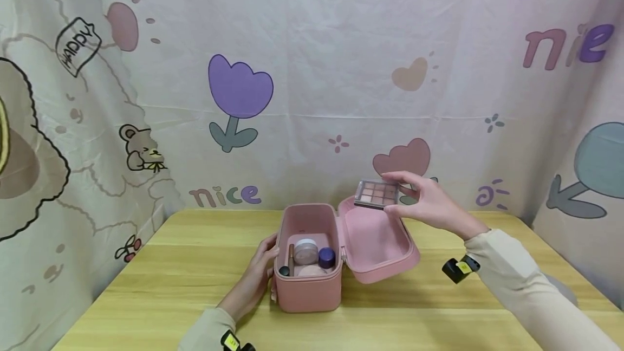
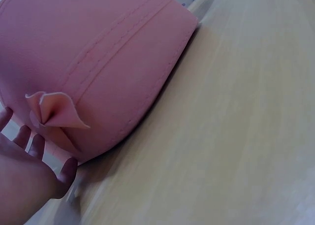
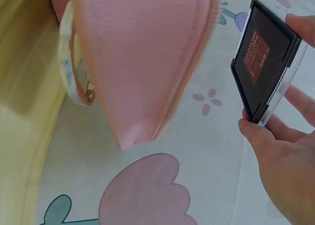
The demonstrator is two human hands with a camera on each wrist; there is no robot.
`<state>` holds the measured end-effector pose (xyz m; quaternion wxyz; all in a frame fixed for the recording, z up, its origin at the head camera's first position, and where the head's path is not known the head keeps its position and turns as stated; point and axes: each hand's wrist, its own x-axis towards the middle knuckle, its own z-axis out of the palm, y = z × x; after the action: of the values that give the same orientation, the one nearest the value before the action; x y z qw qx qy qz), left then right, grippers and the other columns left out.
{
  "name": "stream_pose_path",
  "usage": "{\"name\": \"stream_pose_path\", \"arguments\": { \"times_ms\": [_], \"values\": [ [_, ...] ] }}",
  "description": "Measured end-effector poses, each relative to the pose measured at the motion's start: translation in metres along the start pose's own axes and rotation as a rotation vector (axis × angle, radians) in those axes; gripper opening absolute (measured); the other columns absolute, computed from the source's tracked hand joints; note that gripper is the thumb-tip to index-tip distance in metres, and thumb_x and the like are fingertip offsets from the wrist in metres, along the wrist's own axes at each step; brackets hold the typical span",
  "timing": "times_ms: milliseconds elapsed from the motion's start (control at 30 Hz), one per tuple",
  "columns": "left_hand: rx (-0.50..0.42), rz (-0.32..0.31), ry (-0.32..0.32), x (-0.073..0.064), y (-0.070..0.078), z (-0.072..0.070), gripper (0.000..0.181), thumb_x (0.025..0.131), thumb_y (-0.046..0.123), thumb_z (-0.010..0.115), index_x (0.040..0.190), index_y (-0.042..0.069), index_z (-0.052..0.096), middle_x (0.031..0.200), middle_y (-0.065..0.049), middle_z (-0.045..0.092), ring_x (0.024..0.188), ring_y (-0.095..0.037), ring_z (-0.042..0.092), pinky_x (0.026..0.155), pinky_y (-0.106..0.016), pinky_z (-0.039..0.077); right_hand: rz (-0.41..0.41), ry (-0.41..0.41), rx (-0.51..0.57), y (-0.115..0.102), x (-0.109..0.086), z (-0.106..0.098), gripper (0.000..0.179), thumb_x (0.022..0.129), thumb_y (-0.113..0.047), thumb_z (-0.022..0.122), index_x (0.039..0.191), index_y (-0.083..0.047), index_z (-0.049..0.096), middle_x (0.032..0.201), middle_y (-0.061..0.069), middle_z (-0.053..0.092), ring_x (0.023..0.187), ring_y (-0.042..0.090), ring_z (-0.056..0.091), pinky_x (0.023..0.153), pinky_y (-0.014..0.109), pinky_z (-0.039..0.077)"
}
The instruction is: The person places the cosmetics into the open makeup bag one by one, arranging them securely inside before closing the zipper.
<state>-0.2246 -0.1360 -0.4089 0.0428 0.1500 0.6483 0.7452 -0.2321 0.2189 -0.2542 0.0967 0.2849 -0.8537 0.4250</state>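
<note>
A pink makeup case (image 1: 309, 295) stands on the table with its lid (image 1: 377, 240) swung out to the right. My left hand (image 1: 254, 277) rests against the case's left side, its fingers spread near a pink bow (image 2: 56, 112) in the left wrist view. Above the lid, my right hand (image 1: 431, 203) pinches an eyeshadow palette (image 1: 376, 194) by its edges. The right wrist view shows the palette's black back (image 3: 263, 60) with a reddish label. Inside the case lie a clear jar (image 1: 306, 253), a blue-purple jar (image 1: 326, 257) and a slim brown tube (image 1: 291, 259).
A light wooden table (image 1: 205, 242) carries the case. Behind it hangs a pale printed cloth (image 1: 312, 69). On the lid's outside is a loop handle (image 3: 69, 57). A grey rounded thing (image 1: 560, 288) is partly hidden behind my right sleeve.
</note>
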Motion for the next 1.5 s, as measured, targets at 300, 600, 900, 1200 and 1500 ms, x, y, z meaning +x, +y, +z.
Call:
{"name": "stream_pose_path", "arguments": {
  "times_ms": [300, 600, 900, 1200, 1500],
  "values": [
    [-0.013, -0.001, 0.003, -0.001, 0.0, -0.001, 0.06, 0.099, 0.026, 0.042, 0.151, 0.005, 0.021, 0.156, -0.016, 0.015, 0.141, -0.032, 0.011, 0.109, -0.051, 0.011, -0.054, -0.029, -0.027, -0.019, 0.023, 0.005, 0.059, 0.081, -0.015, 0.077, 0.134, -0.003, 0.053, 0.138, 0.012, 0.051, 0.13, 0.029, 0.045, 0.107, 0.038, 0.034],
    [-0.003, -0.001, 0.014, -0.001, 0.0, 0.0, 0.059, 0.1, 0.026, 0.042, 0.15, 0.005, 0.023, 0.155, -0.016, 0.018, 0.139, -0.032, 0.016, 0.105, -0.043, 0.02, -0.084, -0.049, -0.022, -0.028, 0.041, 0.012, 0.058, 0.081, -0.015, 0.078, 0.133, -0.002, 0.054, 0.135, 0.013, 0.053, 0.129, 0.025, 0.046, 0.107, 0.037, 0.034],
    [0.005, -0.005, -0.007, -0.001, 0.0, 0.0, 0.059, 0.1, 0.028, 0.042, 0.151, 0.005, 0.022, 0.155, -0.016, 0.017, 0.14, -0.032, 0.015, 0.106, -0.046, 0.018, -0.058, -0.075, -0.013, -0.028, 0.046, 0.017, 0.058, 0.08, -0.012, 0.078, 0.133, -0.001, 0.054, 0.135, 0.013, 0.053, 0.129, 0.026, 0.045, 0.108, 0.037, 0.034],
    [0.001, -0.006, -0.004, 0.0, 0.0, 0.0, 0.06, 0.099, 0.028, 0.043, 0.151, 0.005, 0.022, 0.155, -0.016, 0.018, 0.139, -0.033, 0.016, 0.106, -0.045, 0.018, -0.055, -0.103, -0.045, -0.039, 0.062, 0.026, 0.062, 0.079, -0.019, 0.079, 0.134, -0.006, 0.055, 0.134, 0.01, 0.055, 0.128, 0.024, 0.046, 0.104, 0.037, 0.038],
    [0.005, -0.015, 0.001, 0.0, 0.0, -0.002, 0.059, 0.099, 0.029, 0.043, 0.151, 0.007, 0.023, 0.155, -0.015, 0.018, 0.139, -0.033, 0.016, 0.106, -0.044, 0.018, -0.07, -0.122, -0.168, -0.047, 0.078, 0.037, 0.064, 0.078, -0.023, 0.079, 0.135, -0.007, 0.055, 0.133, 0.006, 0.057, 0.128, 0.023, 0.045, 0.106, 0.041, 0.035]
  ]
}}
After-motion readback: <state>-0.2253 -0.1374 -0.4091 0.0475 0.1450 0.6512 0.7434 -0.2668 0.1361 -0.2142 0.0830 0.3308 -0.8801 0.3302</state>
